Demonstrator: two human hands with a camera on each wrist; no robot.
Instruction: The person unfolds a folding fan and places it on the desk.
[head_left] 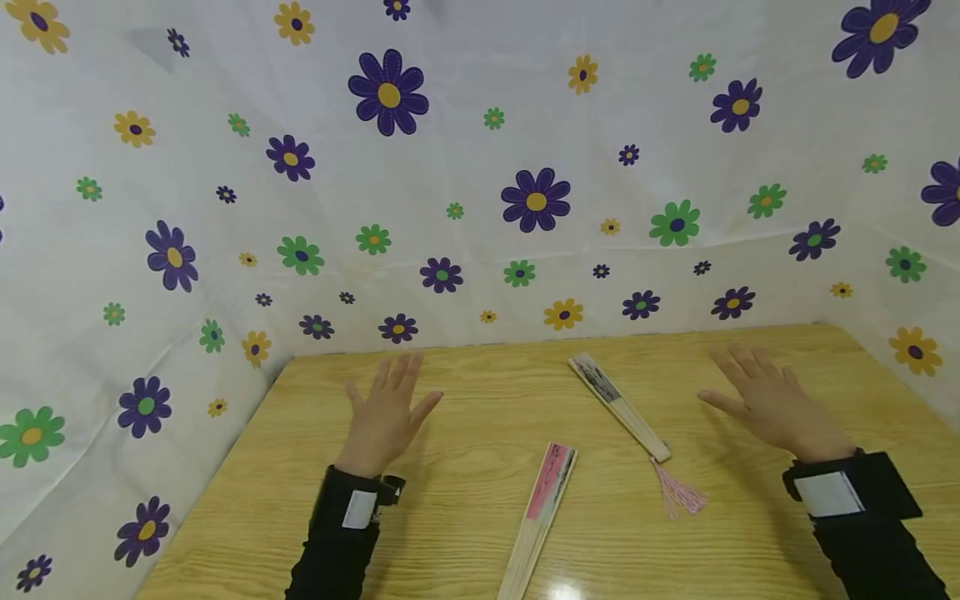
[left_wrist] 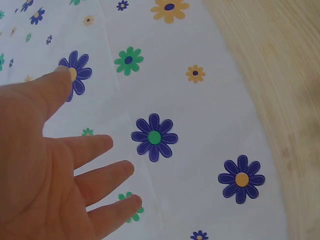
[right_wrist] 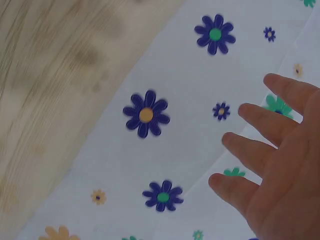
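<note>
Two folded fans lie on the wooden table. The nearer fan, with a pink and grey printed leaf and pale ribs, runs down to the bottom edge of the head view. Farther back, a second fan with a black-and-white leaf lies slanted, and a pink tassel trails from its near end. My left hand is over the table left of both fans, fingers spread and holding nothing. To the right of the tasselled fan, my right hand is likewise spread, palm down, with nothing in it.
A white cloth with printed flowers hangs behind the table and along its left and right sides. Both wrists carry black straps over dark sleeves. Light glares on the tabletop near the bottom of the head view.
</note>
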